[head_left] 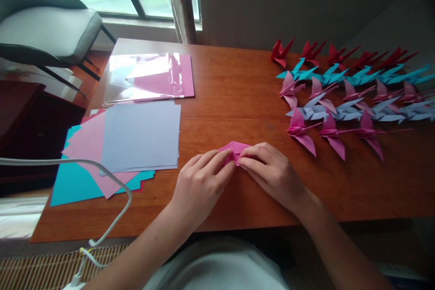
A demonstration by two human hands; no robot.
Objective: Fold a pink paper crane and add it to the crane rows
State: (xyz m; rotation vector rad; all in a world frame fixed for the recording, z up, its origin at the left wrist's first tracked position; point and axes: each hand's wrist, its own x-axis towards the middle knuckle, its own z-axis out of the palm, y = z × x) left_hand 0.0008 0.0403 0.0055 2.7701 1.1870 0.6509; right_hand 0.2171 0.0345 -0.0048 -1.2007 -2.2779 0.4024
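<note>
A small folded piece of pink origami paper is held just above or on the table between my two hands. My left hand pinches its left side, thumb and fingers pressed together. On the opposite side, my right hand grips the paper with thumb and fingertips. The fingers cover both ends of the paper, so only its middle and upper edge show. To the right of my hands, the nearest finished origami crane is of the same deep pink.
Rows of red cranes, turquoise cranes, light pink cranes and pale blue cranes line the right side. Coloured sheets and a plastic packet of paper lie left on the wooden table. A white cable crosses lower left.
</note>
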